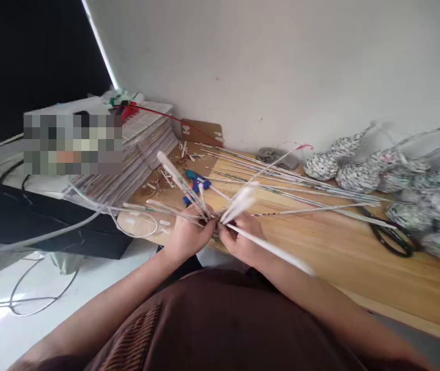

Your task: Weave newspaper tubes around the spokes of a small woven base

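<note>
Close to my body, at the table's front edge, both hands work on a small paper weaving (216, 233). Several white rolled-paper sticks (179, 180) fan out from it. My left hand (189, 233) is closed around its left side, thumb pressed near the base of the sticks. On the other side my right hand (245, 239) is closed too, its fingers pinching the weaving where the sticks meet. One stick (270, 249) juts out over my right wrist. The sticks on the right are blurred. Much of the weaving is hidden by my fingers.
A blue glue gun (197, 183) lies just beyond my hands. Long paper sticks (300, 190) spread over the wooden table (320, 242), near black-handled scissors (392, 239). Woven gourd-shaped pieces (359, 170) are piled at right. Stacked newspapers (146, 147) stand at left, with a looping cable (127, 232).
</note>
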`<state>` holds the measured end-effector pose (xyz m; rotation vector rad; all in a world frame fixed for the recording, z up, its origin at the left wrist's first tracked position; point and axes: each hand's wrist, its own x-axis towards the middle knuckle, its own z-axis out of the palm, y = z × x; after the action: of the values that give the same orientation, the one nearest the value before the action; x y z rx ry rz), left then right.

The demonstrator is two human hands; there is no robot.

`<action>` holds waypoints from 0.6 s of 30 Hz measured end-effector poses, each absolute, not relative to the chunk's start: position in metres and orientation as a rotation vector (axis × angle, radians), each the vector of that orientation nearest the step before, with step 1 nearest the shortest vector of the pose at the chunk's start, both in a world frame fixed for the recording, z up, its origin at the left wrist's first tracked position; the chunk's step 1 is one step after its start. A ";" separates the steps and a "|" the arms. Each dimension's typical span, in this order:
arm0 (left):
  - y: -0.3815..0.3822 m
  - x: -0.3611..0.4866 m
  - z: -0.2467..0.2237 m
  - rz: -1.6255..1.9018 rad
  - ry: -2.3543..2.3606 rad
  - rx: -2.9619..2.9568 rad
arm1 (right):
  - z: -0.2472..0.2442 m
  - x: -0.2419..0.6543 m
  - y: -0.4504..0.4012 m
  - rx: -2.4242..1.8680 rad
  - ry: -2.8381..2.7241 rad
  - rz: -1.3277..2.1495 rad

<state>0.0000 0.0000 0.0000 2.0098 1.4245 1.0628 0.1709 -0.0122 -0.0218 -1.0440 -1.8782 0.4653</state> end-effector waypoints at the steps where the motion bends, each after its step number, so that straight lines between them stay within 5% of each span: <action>1: -0.001 0.000 -0.002 1.104 1.413 1.958 | -0.021 0.171 -0.013 -1.050 -1.870 0.488; 9: -0.002 -0.002 -0.011 1.187 1.248 1.967 | -0.013 0.172 -0.014 -1.090 -1.849 0.520; 18: 0.025 -0.035 0.023 0.619 0.852 2.249 | -0.014 0.175 -0.011 -1.026 -1.878 0.581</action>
<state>-0.0355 0.0248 0.0227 2.2493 0.8523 0.6186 0.1746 -0.0115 -0.0139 -1.0257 -1.8785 0.5807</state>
